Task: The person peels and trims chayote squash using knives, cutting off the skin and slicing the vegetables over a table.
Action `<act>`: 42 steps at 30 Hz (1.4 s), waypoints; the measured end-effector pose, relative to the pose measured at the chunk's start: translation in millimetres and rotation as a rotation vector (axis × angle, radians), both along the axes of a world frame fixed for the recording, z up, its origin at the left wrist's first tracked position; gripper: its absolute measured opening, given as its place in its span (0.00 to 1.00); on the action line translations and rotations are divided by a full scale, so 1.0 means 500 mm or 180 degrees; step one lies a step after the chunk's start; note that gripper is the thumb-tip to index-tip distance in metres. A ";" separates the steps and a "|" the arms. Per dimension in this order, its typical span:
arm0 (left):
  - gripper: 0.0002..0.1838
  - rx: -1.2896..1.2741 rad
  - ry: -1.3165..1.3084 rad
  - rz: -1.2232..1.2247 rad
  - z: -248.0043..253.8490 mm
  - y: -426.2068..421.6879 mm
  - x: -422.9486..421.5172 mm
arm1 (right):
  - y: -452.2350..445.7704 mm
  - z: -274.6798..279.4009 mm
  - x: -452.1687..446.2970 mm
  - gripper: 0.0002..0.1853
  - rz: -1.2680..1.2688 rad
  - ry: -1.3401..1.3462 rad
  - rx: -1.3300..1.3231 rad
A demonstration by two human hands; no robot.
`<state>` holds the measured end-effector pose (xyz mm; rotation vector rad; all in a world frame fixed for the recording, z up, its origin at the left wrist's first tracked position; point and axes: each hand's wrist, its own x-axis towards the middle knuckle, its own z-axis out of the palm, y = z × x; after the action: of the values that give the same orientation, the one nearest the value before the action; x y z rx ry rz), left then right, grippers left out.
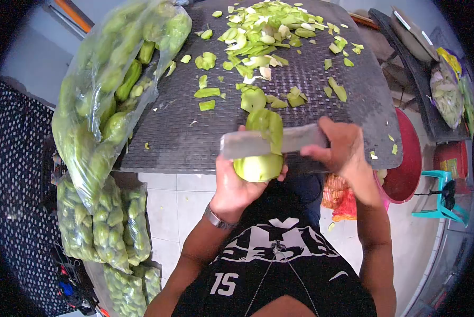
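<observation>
My left hand (230, 187) is wrapped round a pale green chayote (257, 169) from below, just over the table's near edge. Gripped by its handle in my right hand (345, 145), a wide-bladed knife (300, 138) lies across the chayote. Its blade is somewhat blurred. Part of the chayote's lower side is peeled and light. A broad strip of green skin (263, 122) stands up beyond the blade. Loose peelings (268, 31) are heaped at the far side of the dark woven-pattern table (173, 137), with more scattered nearer my hands.
A clear plastic bag of chayotes (105, 84) leans over the table's left edge. More filled bags (94, 227) stand on the floor below. At right are a red tub (409, 153), a red mesh sack (342, 203), a teal stool (443, 198) and a dark bench (414, 68) bearing bags.
</observation>
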<state>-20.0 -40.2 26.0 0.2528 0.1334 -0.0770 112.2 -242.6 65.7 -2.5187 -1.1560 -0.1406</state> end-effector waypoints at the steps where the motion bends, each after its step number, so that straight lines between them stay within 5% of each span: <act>1: 0.36 -0.0058 0.0144 -0.0151 -0.002 0.012 0.006 | -0.009 -0.008 0.018 0.37 -0.0106 -0.0031 -0.0056; 14: 0.39 -0.0173 0.0345 -0.0307 -0.017 0.007 0.018 | 0.010 -0.011 0.040 0.41 -0.0065 -0.0029 -0.0176; 19: 0.36 -0.0249 0.0476 -0.0150 0.018 0.050 0.018 | -0.029 -0.017 0.099 0.40 -0.1278 -0.0198 -0.0328; 25: 0.32 -0.0233 0.0052 -0.0506 -0.010 0.029 0.043 | -0.002 0.013 0.014 0.40 -0.0443 0.0393 0.0147; 29: 0.30 -0.0095 0.0349 -0.0064 -0.010 0.017 0.052 | 0.025 0.032 -0.065 0.41 0.0027 0.0419 -0.0077; 32: 0.30 -0.0446 0.0175 -0.0259 -0.019 0.027 0.048 | 0.024 0.026 -0.059 0.41 -0.0081 0.0356 0.0036; 42: 0.31 0.0684 0.0249 0.0031 -0.013 -0.027 0.026 | 0.025 0.005 -0.010 0.38 -0.0513 0.0044 0.0098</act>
<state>-6.9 -53.8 19.3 0.4638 0.2212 -0.0630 107.3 -230.1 68.2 -2.5796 -0.9378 -0.1807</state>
